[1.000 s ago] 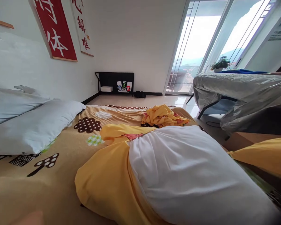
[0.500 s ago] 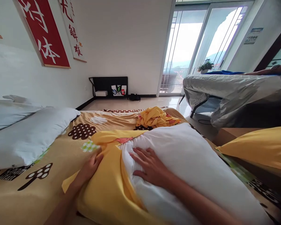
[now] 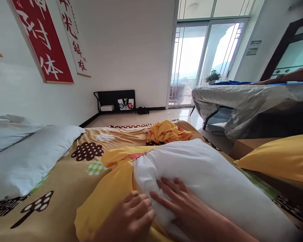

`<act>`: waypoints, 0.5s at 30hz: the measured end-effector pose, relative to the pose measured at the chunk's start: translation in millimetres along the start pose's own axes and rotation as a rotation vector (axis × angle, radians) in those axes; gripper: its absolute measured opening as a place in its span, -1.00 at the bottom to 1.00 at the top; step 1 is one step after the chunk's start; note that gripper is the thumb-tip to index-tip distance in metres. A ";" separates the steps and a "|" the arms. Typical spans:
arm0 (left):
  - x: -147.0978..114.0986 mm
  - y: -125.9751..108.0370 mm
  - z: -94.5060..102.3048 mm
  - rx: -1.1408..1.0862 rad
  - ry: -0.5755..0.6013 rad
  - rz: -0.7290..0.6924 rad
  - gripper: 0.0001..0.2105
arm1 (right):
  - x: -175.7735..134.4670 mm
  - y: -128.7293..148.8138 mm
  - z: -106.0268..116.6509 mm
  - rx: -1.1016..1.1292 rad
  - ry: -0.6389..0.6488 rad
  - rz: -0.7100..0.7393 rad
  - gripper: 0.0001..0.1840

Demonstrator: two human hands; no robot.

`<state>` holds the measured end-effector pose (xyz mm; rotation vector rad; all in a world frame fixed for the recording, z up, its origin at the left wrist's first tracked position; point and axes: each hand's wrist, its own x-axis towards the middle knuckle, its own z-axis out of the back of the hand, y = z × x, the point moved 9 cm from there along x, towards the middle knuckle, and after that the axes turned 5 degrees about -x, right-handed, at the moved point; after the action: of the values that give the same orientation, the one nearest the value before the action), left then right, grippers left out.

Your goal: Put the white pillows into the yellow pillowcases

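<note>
A white pillow [image 3: 212,171] lies in front of me, its left end inside a yellow pillowcase [image 3: 103,195]. My left hand [image 3: 133,215], slightly blurred, has its fingers curled at the mouth of the pillowcase, closed on the cloth there. My right hand [image 3: 179,201] lies with spread fingers on the white pillow, just right of that opening, pressing into it. The pillowcase edge under my left hand is partly hidden.
The patterned bedspread [image 3: 60,181] lies beneath everything. White pillows [image 3: 37,158] rest at left, a crumpled yellow cloth [image 3: 166,131] beyond. A yellow pillow [image 3: 282,158] lies on a cardboard box [image 3: 247,144] at right. Another person's arm [image 3: 293,75] reaches over a plastic-covered table [image 3: 229,94].
My left hand has moved right, from the outside of the pillowcase to its opening. My right hand has slid slightly right and nearer to me on the pillow. The view has tilted up.
</note>
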<state>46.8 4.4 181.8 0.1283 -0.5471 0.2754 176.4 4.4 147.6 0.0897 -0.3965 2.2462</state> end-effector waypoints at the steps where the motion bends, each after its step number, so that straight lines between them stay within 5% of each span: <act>1: 10.2 -7.8 -14.2 -0.034 0.113 0.001 -0.87 | 5.4 0.2 -3.2 0.031 0.034 0.018 -0.06; 5: 14.5 -3.3 -60.2 0.021 0.441 0.133 -0.67 | 17.3 11.7 -15.3 0.045 0.041 0.055 -0.08; 8: 11.6 -7.1 -74.0 0.070 0.573 0.131 -0.66 | 20.1 25.2 -25.3 -0.027 0.000 0.110 -0.60; 10: 21.2 -19.7 -67.8 0.050 0.538 0.086 -0.72 | 24.1 27.7 -27.8 -0.038 0.008 0.150 -0.87; 15: 58.1 -50.5 -21.6 0.117 0.161 -0.025 -0.85 | 56.1 3.2 -8.0 0.118 0.025 0.058 -0.89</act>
<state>119.8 -26.7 191.9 0.2243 -0.3695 0.2906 138.0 46.1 150.2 0.1135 -0.2555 2.3245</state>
